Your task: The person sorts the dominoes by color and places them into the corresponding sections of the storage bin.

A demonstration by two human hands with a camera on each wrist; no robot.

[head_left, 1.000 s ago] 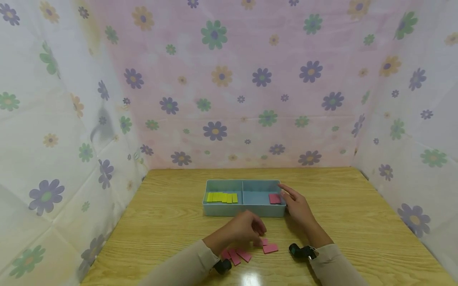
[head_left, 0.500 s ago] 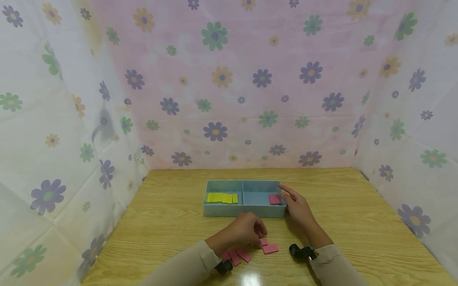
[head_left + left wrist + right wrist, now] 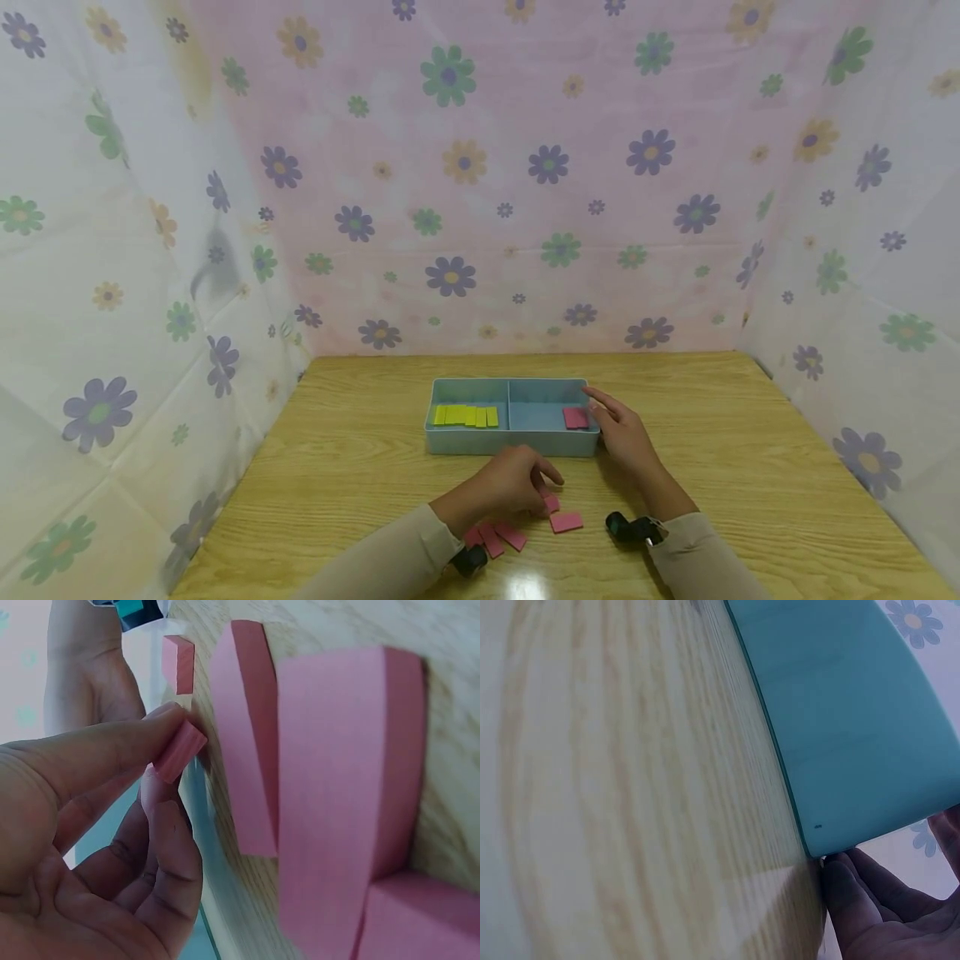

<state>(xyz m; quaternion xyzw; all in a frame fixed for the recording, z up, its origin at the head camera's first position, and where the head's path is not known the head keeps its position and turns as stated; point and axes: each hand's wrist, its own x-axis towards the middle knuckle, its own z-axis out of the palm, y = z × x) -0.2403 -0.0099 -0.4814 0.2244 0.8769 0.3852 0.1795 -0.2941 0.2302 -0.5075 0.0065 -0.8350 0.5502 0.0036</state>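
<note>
My left hand [image 3: 510,481] pinches a small pink block [image 3: 180,752] between thumb and fingertips, low over the table in front of the box. Just right of it lies one loose pink block [image 3: 567,522]. Several more pink blocks [image 3: 337,787] lie below my left wrist, partly hidden by it in the head view. My right hand [image 3: 628,437] holds the right end of a light blue two-compartment box [image 3: 517,443], its fingers at the lower corner in the right wrist view. Yellow blocks [image 3: 465,415] line the left compartment; pink blocks [image 3: 576,417] sit at the right compartment's right end.
A divider [image 3: 509,404] splits the box. The wooden table [image 3: 360,467] extends on all sides of it, with flowered cloth [image 3: 517,183] hung behind and at both sides. Black wrist cameras [image 3: 630,527] sit at both cuffs.
My left fingers have closed on a pink block and tilted it upward from where it lay, the index finger straightening a little. My right hand and the box have stayed in place.
</note>
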